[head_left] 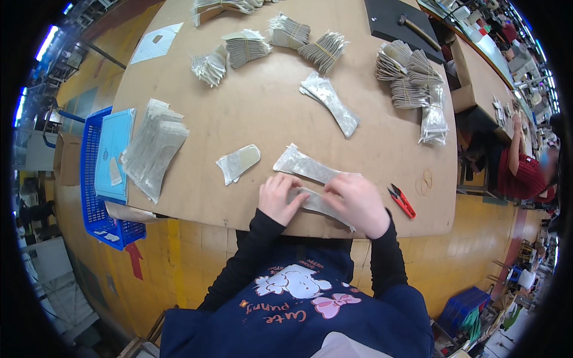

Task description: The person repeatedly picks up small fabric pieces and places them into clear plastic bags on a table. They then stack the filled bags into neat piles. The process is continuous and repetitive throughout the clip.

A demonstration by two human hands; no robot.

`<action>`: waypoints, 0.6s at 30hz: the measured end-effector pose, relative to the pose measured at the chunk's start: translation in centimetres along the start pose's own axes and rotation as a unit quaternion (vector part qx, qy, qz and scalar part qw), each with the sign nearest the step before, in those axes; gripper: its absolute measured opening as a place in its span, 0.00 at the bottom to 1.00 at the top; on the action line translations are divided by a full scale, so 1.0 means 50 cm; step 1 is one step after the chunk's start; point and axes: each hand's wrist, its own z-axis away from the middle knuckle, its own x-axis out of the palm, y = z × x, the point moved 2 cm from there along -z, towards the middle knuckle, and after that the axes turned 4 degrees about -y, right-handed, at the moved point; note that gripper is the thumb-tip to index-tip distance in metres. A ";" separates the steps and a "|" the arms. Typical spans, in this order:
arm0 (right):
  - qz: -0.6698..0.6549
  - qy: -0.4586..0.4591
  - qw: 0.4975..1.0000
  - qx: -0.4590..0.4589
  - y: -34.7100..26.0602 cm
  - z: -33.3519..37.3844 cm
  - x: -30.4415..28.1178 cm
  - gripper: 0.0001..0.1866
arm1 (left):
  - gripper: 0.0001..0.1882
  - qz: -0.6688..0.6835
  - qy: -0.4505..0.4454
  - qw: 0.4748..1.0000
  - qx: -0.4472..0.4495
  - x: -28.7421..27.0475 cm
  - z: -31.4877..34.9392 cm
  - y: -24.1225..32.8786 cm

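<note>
Near the table's front edge lies a grey, flat cut piece (322,204), wider at its ends. My left hand (277,198) grips its left end, thumb and fingers bent around it. The fingers of my right hand (358,203) are curled down onto its middle, partly hiding it. Just beyond both hands rests a similar grey piece (310,169), its right end covered by my right hand. A small stack of shorter pieces (240,162) sits to the left. Farther off, another few grey pieces (331,102) lie slantwise.
Red-handled thread snips (402,201) and rubber bands (425,182) are on the right. Banded bundles (409,77) stand at the far right, more (246,48) at the back. A fanned stack (156,146) lies left, near a blue basket (89,173). A hammer (419,32) rests on a black board.
</note>
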 end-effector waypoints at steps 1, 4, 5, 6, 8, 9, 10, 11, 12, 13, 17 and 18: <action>0.008 -0.022 1.000 -0.005 -0.008 0.007 0.014 0.13 | 0.11 -0.018 -0.001 1.000 0.016 -0.003 0.009 0.006; 0.004 -0.042 0.999 -0.016 -0.027 0.040 0.062 0.19 | 0.09 0.050 0.092 0.994 -0.008 -0.031 0.009 0.007; -0.023 -0.064 0.998 -0.008 -0.026 0.055 0.072 0.17 | 0.07 0.073 0.098 0.991 -0.053 -0.045 0.009 0.001; -0.053 -0.090 0.995 0.005 -0.024 0.071 0.079 0.16 | 0.07 0.078 0.108 0.990 -0.045 -0.053 0.003 0.001; -0.114 -0.152 0.982 0.007 -0.008 0.104 0.072 0.15 | 0.06 0.095 0.132 0.986 -0.044 -0.065 -0.018 -0.002; -0.145 -0.182 0.973 0.008 0.002 0.120 0.063 0.14 | 0.09 0.112 0.113 0.987 -0.016 -0.057 -0.034 0.002; -0.203 -0.172 0.962 0.056 0.016 0.135 0.051 0.14 | 0.10 0.114 0.090 0.989 0.017 -0.040 -0.052 0.009; -0.258 -0.158 0.947 0.103 0.029 0.152 0.036 0.14 | 0.10 0.121 0.077 0.988 0.054 -0.017 -0.073 0.018; -0.312 -0.142 0.927 0.150 0.039 0.167 0.025 0.14 | 0.11 0.117 0.049 0.988 0.084 0.000 -0.085 0.025; -0.435 -0.069 0.883 0.163 0.043 0.171 0.022 0.16 | 0.12 0.043 0.040 0.990 0.126 0.015 -0.097 0.033; -0.625 0.141 0.745 0.188 0.051 0.158 0.034 0.14 | 0.16 -0.120 -0.071 0.986 0.088 0.053 -0.100 0.046; -0.643 0.147 0.726 0.194 0.045 0.147 0.048 0.14 | 0.17 -0.115 -0.114 0.986 0.027 0.056 -0.087 0.047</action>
